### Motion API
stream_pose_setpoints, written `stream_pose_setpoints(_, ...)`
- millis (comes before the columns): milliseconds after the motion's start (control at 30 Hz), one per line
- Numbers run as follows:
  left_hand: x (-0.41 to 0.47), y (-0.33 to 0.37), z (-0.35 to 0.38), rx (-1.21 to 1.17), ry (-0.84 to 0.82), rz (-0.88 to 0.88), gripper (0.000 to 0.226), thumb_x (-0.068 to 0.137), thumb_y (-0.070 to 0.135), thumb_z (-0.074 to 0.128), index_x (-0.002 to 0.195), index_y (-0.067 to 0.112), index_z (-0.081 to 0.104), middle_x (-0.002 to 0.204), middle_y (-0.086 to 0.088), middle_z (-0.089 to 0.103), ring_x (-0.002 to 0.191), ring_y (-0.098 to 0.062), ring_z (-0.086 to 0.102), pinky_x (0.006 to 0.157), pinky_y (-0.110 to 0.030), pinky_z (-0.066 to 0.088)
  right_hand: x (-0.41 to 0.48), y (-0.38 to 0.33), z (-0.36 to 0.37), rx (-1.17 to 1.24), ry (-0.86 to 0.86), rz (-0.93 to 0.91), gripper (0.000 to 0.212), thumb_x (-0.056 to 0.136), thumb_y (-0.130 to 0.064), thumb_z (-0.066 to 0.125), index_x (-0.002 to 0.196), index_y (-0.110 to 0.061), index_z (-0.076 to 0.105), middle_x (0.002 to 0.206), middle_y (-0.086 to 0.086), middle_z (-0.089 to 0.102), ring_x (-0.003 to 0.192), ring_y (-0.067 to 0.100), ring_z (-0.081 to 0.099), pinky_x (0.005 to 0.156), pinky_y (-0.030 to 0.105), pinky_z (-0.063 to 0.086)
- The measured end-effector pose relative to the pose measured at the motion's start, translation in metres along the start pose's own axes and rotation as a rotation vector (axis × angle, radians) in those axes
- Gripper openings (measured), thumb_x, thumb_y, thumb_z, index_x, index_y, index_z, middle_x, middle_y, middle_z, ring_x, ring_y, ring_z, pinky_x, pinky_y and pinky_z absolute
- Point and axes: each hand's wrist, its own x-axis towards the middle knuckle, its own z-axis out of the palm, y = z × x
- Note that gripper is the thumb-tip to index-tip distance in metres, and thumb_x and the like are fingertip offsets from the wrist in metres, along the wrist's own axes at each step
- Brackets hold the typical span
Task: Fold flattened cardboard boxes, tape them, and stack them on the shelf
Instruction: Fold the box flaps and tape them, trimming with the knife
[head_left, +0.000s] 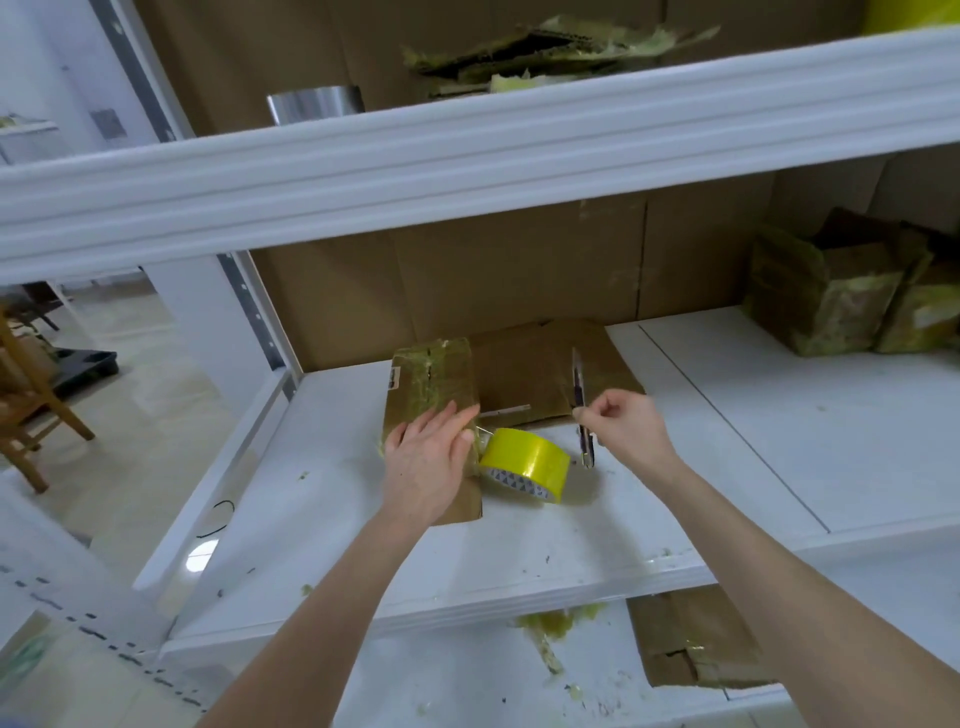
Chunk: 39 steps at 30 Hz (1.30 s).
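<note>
A flattened cardboard box (434, 382), streaked with old yellowish tape, lies on the white shelf board (332, 525). My left hand (428, 462) presses flat on its near end, fingers straight. A yellow tape roll (527, 465) lies on its side just right of that hand, a strip of tape stretched from it to the box. My right hand (623, 426) pinches a slim utility knife (581, 410), held upright beside the roll. A second flat cardboard sheet (540, 371) lies behind them.
Taped, folded boxes (841, 296) stand at the shelf's back right. The upper shelf beam (467, 150) crosses overhead, with torn cardboard scraps (545, 52) on top. Another cardboard piece (685, 639) lies on the lower shelf. A wooden chair (31, 395) stands at left.
</note>
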Motion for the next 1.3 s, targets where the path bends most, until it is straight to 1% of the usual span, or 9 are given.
stream_pose_setpoints(100, 0.002, 0.011, -0.009, -0.11, -0.056, -0.085, 0.055, 0.097, 0.051, 0.014, 0.13, 0.036, 0.056, 0.147, 0.007, 0.043, 0.139, -0.013, 0.031, 0.115, -0.043, 0.015, -0.012, -0.033, 0.009, -0.008, -0.128, -0.128, 0.02, 0.081, -0.023, 0.073, 0.067, -0.015, 0.062, 0.061, -0.002, 0.066, 0.049, 0.002, 0.059, 0.057, 0.016, 0.046)
stream_pose_setpoints(267, 0.008, 0.029, -0.022, -0.341, -0.052, -0.259, 0.044, 0.098, 0.05, 0.033, 0.113, 0.025, 0.067, 0.126, 0.004, 0.06, 0.126, -0.016, 0.046, 0.115, -0.047, 0.005, -0.027, -0.045, 0.049, -0.376, -0.161, -0.373, 0.027, 0.082, -0.031, 0.067, 0.061, -0.026, 0.05, 0.07, 0.0, 0.068, 0.073, 0.021, 0.064, 0.067, 0.033, 0.05)
stream_pose_setpoints(400, 0.012, 0.026, -0.014, -0.32, -0.008, -0.341, 0.033, 0.099, 0.036, 0.041, 0.105, 0.018, 0.067, 0.107, -0.005, 0.068, 0.112, -0.025, 0.056, 0.117, -0.044, 0.009, -0.032, -0.043, 0.058, -0.287, -0.218, -0.442, 0.013, 0.086, -0.031, 0.068, 0.078, -0.021, 0.07, 0.079, -0.003, 0.071, 0.078, 0.016, 0.064, 0.07, 0.034, 0.052)
stream_pose_setpoints(500, 0.013, 0.023, -0.014, -0.359, 0.013, -0.332, 0.036, 0.1, 0.022, 0.033, 0.104, 0.016, 0.069, 0.115, -0.005, 0.066, 0.115, -0.025, 0.054, 0.116, -0.045, 0.012, -0.016, -0.033, 0.039, -0.336, -0.076, -0.328, 0.026, 0.085, -0.048, 0.065, 0.098, -0.026, 0.067, 0.094, -0.009, 0.068, 0.091, 0.014, 0.062, 0.072, 0.029, 0.049)
stream_pose_setpoints(567, 0.013, 0.027, -0.019, -0.319, -0.022, -0.323, 0.041, 0.102, 0.019, 0.026, 0.108, 0.017, 0.067, 0.117, -0.006, 0.065, 0.115, -0.025, 0.053, 0.116, -0.045, 0.013, -0.004, -0.022, 0.029, -0.496, -0.246, -0.159, 0.044, 0.082, -0.062, 0.061, 0.11, -0.028, 0.06, 0.103, -0.007, 0.065, 0.101, 0.017, 0.06, 0.076, 0.03, 0.045)
stream_pose_setpoints(667, 0.013, 0.038, -0.022, -0.269, 0.028, -0.341, 0.04, 0.103, 0.024, 0.025, 0.12, 0.01, 0.059, 0.106, -0.011, 0.068, 0.107, -0.03, 0.058, 0.111, -0.043, 0.027, -0.002, -0.005, 0.032, -0.279, -0.545, -0.067, 0.034, 0.087, -0.054, 0.06, 0.075, -0.023, 0.057, 0.072, -0.006, 0.052, 0.068, 0.011, 0.051, 0.061, 0.027, 0.034)
stream_pose_setpoints(767, 0.006, 0.057, -0.027, -0.327, 0.144, -0.307, 0.039, 0.103, 0.024, 0.031, 0.14, 0.014, 0.038, 0.104, -0.008, 0.069, 0.099, -0.03, 0.061, 0.085, -0.04, 0.047, -0.001, -0.003, 0.036, -0.074, -0.53, -0.06, 0.037, 0.088, -0.04, 0.066, 0.066, -0.013, 0.053, 0.062, 0.004, 0.037, 0.06, 0.015, 0.036, 0.058, 0.03, 0.023)
stream_pose_setpoints(1067, -0.013, 0.041, -0.03, -0.323, 0.272, -0.23, 0.025, 0.099, 0.007, 0.042, 0.114, -0.001, 0.061, 0.108, -0.014, 0.054, 0.088, -0.019, 0.05, 0.075, -0.012, 0.029, 0.008, -0.017, 0.037, 0.069, -0.509, -0.009, 0.038, 0.087, -0.033, 0.068, 0.083, 0.005, 0.066, 0.072, 0.008, 0.053, 0.066, 0.016, 0.048, 0.063, 0.029, 0.034)
stream_pose_setpoints(1300, 0.002, 0.047, -0.004, -0.173, 0.228, -0.167, 0.027, 0.088, -0.001, 0.052, 0.112, -0.003, 0.064, 0.108, -0.021, 0.067, 0.105, -0.037, 0.063, 0.088, -0.046, 0.051, 0.009, -0.027, 0.034, 0.029, -0.496, -0.103, 0.028, 0.087, -0.032, 0.07, 0.084, -0.005, 0.072, 0.071, 0.005, 0.061, 0.067, 0.013, 0.055, 0.062, 0.026, 0.041)
